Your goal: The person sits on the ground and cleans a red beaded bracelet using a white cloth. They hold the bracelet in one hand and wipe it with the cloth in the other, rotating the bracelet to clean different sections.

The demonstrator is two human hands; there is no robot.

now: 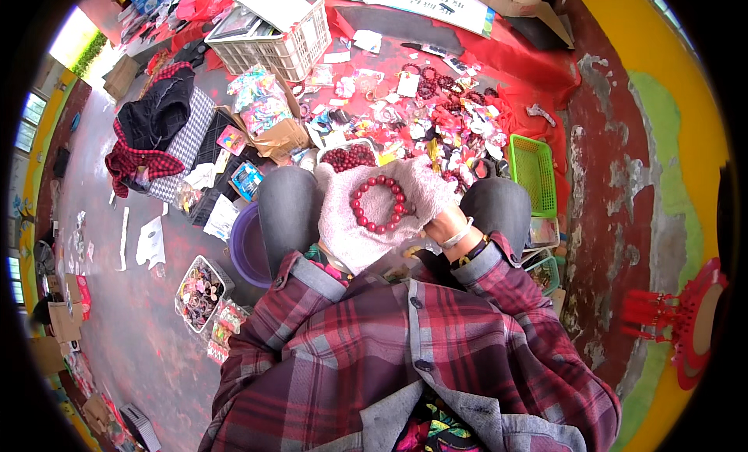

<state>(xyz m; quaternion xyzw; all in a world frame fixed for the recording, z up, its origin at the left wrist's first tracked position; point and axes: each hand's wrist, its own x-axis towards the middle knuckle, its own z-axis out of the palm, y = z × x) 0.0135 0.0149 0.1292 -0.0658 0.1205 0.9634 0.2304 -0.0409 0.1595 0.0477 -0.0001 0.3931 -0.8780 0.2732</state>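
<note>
A pale pink towel (347, 232) is spread between my hands, above my lap. On it lies a bracelet of round, glossy dark red beads (358, 212), forming a closed ring. My right hand (446, 224) grips the towel's right edge, a white bangle around its wrist. The towel covers my left hand almost entirely; only the wrist area by the sleeve shows at the lower left edge, so its fingers are hidden. Just beyond the towel stands a white tub of dark red beads (348, 157), partly covered by it.
Bagged trinkets and beaded bracelets (427, 84) lie heaped ahead on red cloth. A green basket (533, 175) stands to the right, a purple basin (248, 245) by my left knee. Further left are a white basket of small items (200, 294) and a cardboard box (282, 136).
</note>
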